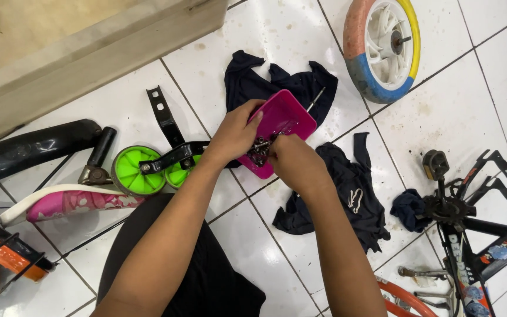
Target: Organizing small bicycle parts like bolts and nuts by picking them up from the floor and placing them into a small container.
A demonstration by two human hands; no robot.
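Fingers: our right hand (296, 161) has its fingertips pinched down among the small metal parts (260, 148); whether they have closed on 1 of them we cannot tell.
Left hand: our left hand (235, 134) is curled around the near-left edge of the pink tray (286, 117), thumb over the rim, gripping it.
Why held so: we judge the tray is steadied and tipped toward us so the loose parts gather at its low corner, within reach.
Tray position: raised just above the white tiled floor (441, 111), over a dark cloth (247, 79).
Arm pose: both forearms reach forward from our lap and meet at the tray, wrists bent down.
Around us: 2 green training wheels (131, 170) on the left, a multicoloured wheel (381, 47) far right, a black bike frame (470, 217) at right.
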